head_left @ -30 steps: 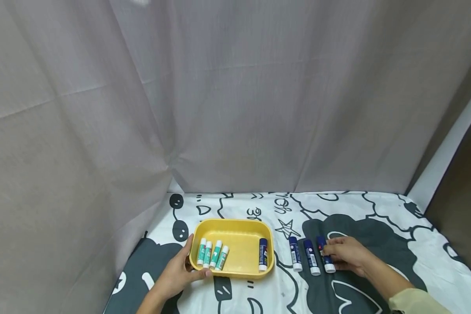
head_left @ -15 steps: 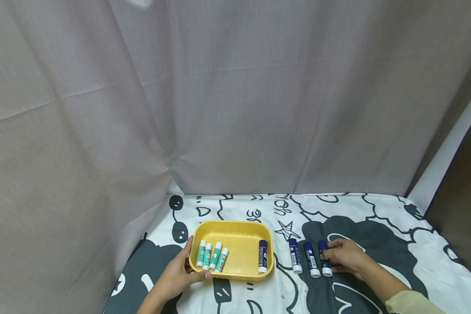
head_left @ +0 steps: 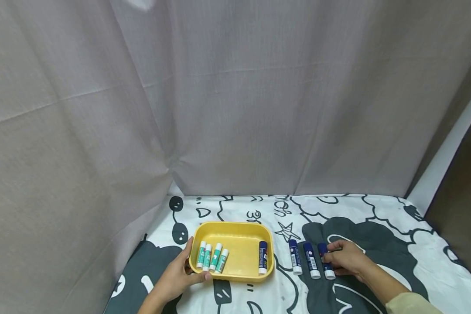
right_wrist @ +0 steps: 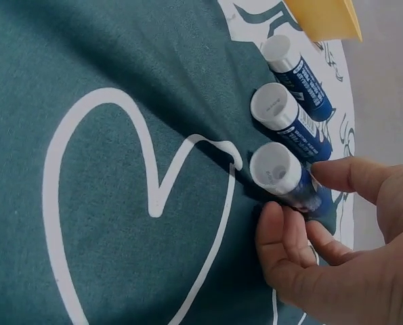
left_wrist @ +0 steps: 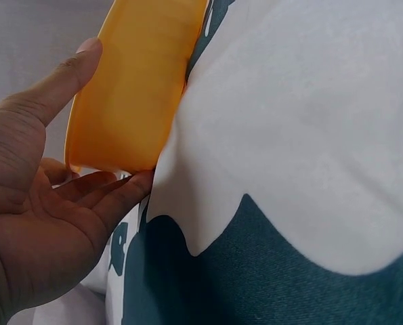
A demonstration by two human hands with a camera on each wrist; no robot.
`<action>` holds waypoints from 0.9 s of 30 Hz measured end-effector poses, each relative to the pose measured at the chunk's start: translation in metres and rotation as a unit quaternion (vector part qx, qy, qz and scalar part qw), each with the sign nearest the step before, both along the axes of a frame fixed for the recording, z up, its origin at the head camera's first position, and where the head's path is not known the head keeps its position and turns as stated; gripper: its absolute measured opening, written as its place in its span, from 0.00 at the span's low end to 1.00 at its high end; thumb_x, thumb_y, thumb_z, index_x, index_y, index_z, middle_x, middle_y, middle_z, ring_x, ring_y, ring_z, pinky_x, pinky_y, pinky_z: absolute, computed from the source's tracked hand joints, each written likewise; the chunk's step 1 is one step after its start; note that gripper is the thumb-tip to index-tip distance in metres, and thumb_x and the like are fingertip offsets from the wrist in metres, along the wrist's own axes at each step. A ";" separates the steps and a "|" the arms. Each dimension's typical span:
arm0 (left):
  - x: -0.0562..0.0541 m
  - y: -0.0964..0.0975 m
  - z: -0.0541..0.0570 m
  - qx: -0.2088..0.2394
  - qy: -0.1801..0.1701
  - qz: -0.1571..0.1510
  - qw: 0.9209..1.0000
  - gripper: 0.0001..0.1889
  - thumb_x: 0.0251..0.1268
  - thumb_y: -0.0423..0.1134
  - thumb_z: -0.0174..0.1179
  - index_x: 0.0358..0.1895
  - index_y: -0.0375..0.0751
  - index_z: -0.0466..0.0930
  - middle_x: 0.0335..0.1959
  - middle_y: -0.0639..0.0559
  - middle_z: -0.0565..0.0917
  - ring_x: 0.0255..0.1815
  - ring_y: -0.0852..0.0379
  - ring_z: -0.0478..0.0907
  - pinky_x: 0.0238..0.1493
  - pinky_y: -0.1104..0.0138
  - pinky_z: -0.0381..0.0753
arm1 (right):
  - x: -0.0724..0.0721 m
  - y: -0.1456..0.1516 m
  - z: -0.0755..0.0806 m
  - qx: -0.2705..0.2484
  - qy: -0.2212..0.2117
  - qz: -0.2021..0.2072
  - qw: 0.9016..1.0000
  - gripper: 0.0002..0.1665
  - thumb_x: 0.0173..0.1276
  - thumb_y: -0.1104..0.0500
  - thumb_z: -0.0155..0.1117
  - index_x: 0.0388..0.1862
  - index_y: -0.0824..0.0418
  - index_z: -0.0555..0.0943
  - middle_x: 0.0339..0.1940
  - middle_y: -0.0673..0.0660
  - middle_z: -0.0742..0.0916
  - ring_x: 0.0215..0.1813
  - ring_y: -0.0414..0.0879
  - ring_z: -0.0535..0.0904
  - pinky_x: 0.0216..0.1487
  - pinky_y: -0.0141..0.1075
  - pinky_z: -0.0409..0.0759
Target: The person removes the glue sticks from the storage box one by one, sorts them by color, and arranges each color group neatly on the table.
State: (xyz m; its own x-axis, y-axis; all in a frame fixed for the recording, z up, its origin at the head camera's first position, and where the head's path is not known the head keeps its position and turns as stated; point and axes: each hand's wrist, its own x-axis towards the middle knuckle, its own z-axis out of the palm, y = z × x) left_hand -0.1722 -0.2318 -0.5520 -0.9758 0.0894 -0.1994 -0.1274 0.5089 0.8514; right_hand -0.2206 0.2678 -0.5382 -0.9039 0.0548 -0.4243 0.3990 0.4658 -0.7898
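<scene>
A grey curtain [head_left: 235,100] hangs behind a white cloth [head_left: 441,261] with dark cartoon prints, beside a brown surface [head_left: 463,200] at far right.

White cloth [head_left: 435,261] printed with charcoal cartoon motifs. Directly on it, near nine o'clock: rounded rectangular yellow tray [head_left: 241,257]. At three o'clock from the tray: two navy-and-white glue sticks [head_left: 311,261], narrowly apart, white ends between five and six o'clock. Just beyond: third glue stick [head_left: 329,271], contact with cloth unclear.
</scene>
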 end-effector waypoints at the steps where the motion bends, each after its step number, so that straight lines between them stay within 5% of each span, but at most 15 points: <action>1: 0.000 0.000 0.000 -0.003 0.002 -0.001 1.000 0.76 0.48 0.58 0.89 0.93 0.43 0.43 0.86 0.32 0.67 0.72 0.46 0.82 0.70 0.53 0.86 | 0.000 0.000 0.002 0.004 -0.001 -0.001 1.000 0.35 0.65 0.62 0.74 0.65 0.78 0.72 0.41 0.65 0.90 0.39 0.48 0.88 0.36 0.41 0.91; 10: -0.001 0.001 -0.001 -0.017 -0.007 0.004 1.000 0.79 0.43 0.63 0.89 0.93 0.45 0.43 0.86 0.33 0.68 0.71 0.46 0.82 0.71 0.52 0.86 | -0.004 0.000 0.026 0.018 0.033 -0.001 0.999 0.34 0.74 0.57 0.73 0.66 0.80 0.72 0.47 0.67 0.89 0.43 0.52 0.87 0.41 0.45 0.93; 27: -0.001 0.002 0.003 -0.034 -0.007 0.006 0.999 0.76 0.46 0.59 0.89 0.93 0.45 0.44 0.85 0.33 0.69 0.71 0.45 0.83 0.72 0.50 0.85 | -0.014 -0.026 0.055 -0.045 0.063 0.037 0.996 0.35 0.87 0.50 0.61 0.66 0.85 0.73 0.51 0.69 0.90 0.47 0.48 0.91 0.48 0.39 0.94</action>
State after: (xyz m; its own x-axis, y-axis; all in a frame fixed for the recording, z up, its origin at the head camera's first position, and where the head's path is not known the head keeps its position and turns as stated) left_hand -0.1735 -0.2299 -0.5494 -0.9738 0.0635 -0.2185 -0.1456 0.5641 0.8128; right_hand -0.2350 0.2414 -0.4830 -0.9505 -0.0467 -0.3071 0.2611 0.4156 -0.8713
